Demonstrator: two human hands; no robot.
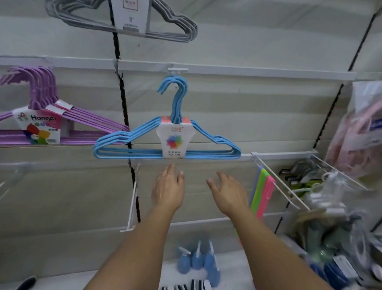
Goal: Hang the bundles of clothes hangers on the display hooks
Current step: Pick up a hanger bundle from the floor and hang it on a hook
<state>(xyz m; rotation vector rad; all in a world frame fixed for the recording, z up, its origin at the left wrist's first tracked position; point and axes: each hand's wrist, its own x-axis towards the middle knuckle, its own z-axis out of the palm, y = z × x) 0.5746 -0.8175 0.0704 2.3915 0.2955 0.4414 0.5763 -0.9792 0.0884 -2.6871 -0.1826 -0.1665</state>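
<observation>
Head view: both hands, left (168,187) and right (229,193), open-gripped, empty; blue hanger bundle (167,140) hangs above.

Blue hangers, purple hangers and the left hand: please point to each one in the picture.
Blue hangers (136,150): head view, on the lower bars, left of the label.
Purple hangers (95,120): head view, on the right sloping arms.
Left hand (168,189): head view, on its back.
</observation>
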